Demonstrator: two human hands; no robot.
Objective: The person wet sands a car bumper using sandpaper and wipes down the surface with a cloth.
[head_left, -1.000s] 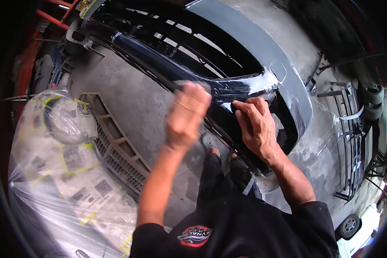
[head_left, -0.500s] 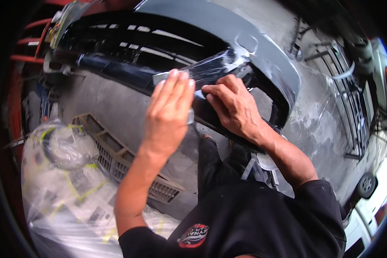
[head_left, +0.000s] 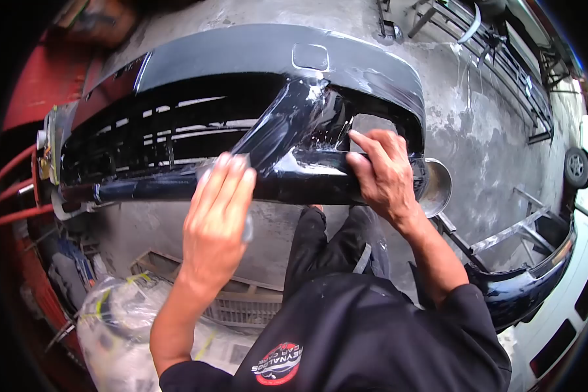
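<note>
A car bumper (head_left: 242,52), grey along its top and glossy black below, lies across the view in front of me, with pale smears on the black part. My left hand (head_left: 217,225) presses a grey sheet of sandpaper (head_left: 247,228) against the lower black bar, fingers together and stretched out; the sheet peeks out past the fingertips and beside the palm. On the bar's right part, close to the square opening, my right hand (head_left: 387,176) grips the bumper with bent fingers and the thumb along the near side.
Plastic-wrapped masked bodywork (head_left: 121,326) is at lower left, near a slatted grille panel (head_left: 248,307). Red metal framework (head_left: 19,176) borders the left. A dark bumper (head_left: 522,291) and metal stand (head_left: 509,232) lie right, with a white vehicle (head_left: 568,313) beyond.
The view has turned, so the bumper now lies more level and lower. My left hand has slid left along the bar with the sandpaper; my right hand sits further right.
</note>
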